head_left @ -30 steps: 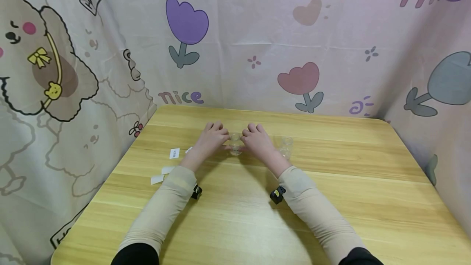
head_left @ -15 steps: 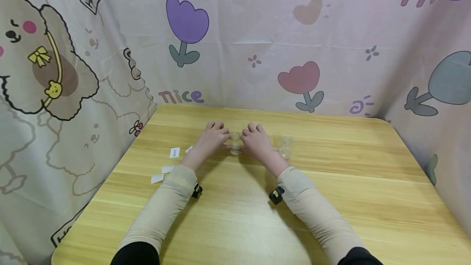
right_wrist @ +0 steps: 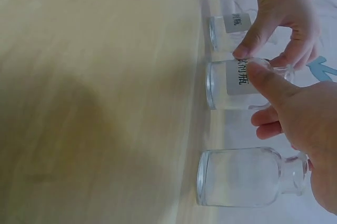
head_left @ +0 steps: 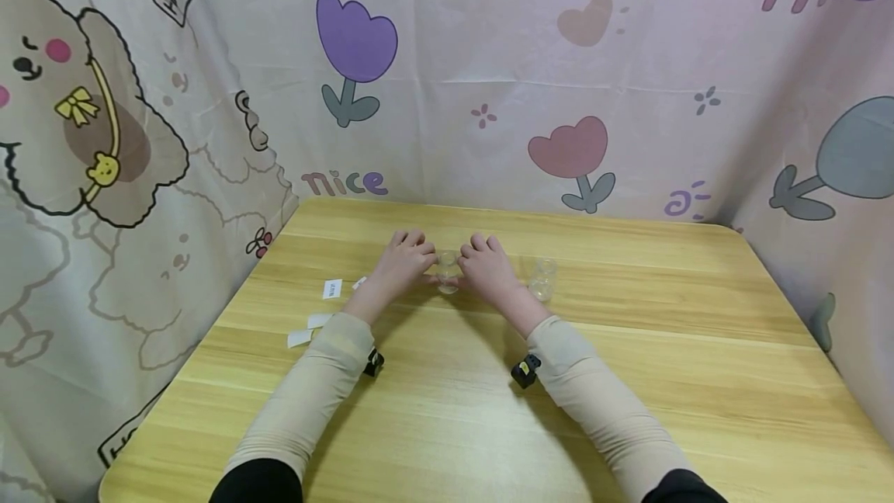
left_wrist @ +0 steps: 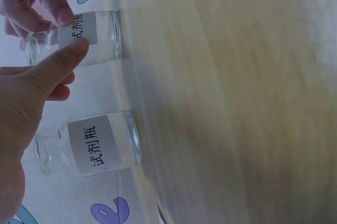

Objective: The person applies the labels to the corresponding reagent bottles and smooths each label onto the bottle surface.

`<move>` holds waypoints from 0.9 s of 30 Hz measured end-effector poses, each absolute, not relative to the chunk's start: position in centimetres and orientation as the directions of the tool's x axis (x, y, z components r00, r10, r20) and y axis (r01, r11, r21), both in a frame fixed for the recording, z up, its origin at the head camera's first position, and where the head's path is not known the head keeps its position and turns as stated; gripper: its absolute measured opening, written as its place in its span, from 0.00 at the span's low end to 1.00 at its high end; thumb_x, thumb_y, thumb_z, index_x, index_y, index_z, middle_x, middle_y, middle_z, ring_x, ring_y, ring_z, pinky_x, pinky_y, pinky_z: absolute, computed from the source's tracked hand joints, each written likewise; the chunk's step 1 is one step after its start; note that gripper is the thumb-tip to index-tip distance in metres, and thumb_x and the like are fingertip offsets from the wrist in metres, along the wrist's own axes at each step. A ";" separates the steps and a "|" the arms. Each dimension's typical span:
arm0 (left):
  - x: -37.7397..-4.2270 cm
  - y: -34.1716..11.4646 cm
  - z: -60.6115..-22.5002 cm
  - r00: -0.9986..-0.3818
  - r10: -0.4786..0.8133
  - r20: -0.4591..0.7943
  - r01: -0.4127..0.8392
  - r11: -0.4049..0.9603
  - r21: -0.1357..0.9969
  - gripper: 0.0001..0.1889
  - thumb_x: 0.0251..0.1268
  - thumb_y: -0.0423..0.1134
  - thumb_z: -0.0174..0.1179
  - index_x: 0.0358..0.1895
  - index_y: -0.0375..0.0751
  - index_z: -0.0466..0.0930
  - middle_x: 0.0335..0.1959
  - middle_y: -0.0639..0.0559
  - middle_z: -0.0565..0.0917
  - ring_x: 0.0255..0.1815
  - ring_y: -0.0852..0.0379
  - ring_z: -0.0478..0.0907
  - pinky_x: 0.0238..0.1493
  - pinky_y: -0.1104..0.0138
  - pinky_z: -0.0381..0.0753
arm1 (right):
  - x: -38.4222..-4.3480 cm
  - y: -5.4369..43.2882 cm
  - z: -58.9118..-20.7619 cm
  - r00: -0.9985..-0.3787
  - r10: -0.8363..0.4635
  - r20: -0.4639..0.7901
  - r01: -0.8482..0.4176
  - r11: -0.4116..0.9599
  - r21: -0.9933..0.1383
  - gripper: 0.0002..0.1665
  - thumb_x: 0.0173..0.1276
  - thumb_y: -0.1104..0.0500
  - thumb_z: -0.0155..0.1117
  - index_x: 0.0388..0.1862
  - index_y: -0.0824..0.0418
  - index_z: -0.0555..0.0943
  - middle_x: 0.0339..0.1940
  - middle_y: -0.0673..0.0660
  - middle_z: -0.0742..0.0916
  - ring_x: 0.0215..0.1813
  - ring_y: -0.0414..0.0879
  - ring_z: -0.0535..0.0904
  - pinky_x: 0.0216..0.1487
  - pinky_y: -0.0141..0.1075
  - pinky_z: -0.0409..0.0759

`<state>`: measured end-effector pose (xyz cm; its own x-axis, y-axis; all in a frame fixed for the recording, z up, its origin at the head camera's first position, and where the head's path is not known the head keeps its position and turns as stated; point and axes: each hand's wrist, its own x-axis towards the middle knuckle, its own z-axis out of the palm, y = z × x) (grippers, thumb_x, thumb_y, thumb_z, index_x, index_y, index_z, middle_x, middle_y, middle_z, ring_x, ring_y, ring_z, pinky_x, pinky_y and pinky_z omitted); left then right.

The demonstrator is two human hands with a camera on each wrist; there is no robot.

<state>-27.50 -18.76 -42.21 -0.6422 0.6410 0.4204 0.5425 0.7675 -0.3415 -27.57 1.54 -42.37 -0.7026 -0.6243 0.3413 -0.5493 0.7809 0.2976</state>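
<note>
A clear glass reagent bottle (head_left: 447, 274) stands upright between both hands, a white printed label (right_wrist: 238, 79) on its front. My left hand (head_left: 401, 264) holds it from the left, thumb on the label and fingers behind the glass. From the right, my right hand (head_left: 489, 270) grips the same bottle, its thumb (left_wrist: 64, 16) also pressing the label. Another labelled bottle (left_wrist: 100, 145) stands to the left, hidden by my left hand in the head view. On the right stands a bottle with no label showing (right_wrist: 239, 176).
Several small white paper pieces lie at the table's left, among them a printed one (head_left: 331, 289) and a blank-looking one (head_left: 299, 338). The wooden table (head_left: 447, 410) meets a patterned curtain (head_left: 447, 146) at its far edge. Each wrist carries a small black camera (head_left: 525, 371).
Both hands stay at the middle bottle, almost still. The bottles and paper pieces keep their places; the head view shifts very slightly.
</note>
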 end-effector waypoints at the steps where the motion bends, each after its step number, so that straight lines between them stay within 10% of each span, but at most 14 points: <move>1: -27.6 -18.8 -42.3 -0.632 0.644 0.432 0.545 0.765 -0.343 0.21 0.45 0.63 0.69 0.35 0.51 0.86 0.33 0.59 0.81 0.42 0.53 0.68 0.45 0.58 0.62 | -27.6 1.6 -42.3 -0.701 -0.628 0.339 -0.553 0.778 0.299 0.29 0.59 0.29 0.60 0.30 0.54 0.83 0.30 0.47 0.78 0.41 0.47 0.63 0.45 0.40 0.61; 6: -27.7 -18.7 -42.4 -0.599 0.648 0.470 0.552 0.759 -0.344 0.24 0.42 0.66 0.68 0.32 0.51 0.85 0.32 0.59 0.81 0.41 0.54 0.68 0.45 0.58 0.62 | -27.5 1.7 -42.2 -0.692 -0.640 0.334 -0.566 0.768 0.299 0.29 0.59 0.30 0.60 0.30 0.54 0.83 0.30 0.47 0.78 0.41 0.48 0.63 0.44 0.40 0.61; 27: -27.0 -18.3 -41.7 -0.793 0.530 0.299 0.470 0.846 -0.253 0.24 0.51 0.61 0.68 0.44 0.48 0.85 0.45 0.55 0.82 0.52 0.52 0.69 0.56 0.54 0.64 | -27.6 1.9 -42.2 -0.693 -0.644 0.324 -0.564 0.765 0.312 0.22 0.60 0.37 0.66 0.34 0.53 0.84 0.34 0.49 0.79 0.41 0.48 0.64 0.44 0.39 0.62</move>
<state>-26.98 -18.28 -41.67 -0.7934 0.5303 0.2988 0.4700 0.8457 -0.2529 -27.61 1.89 -42.24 -0.6933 -0.6435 0.3245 -0.5636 0.7647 0.3125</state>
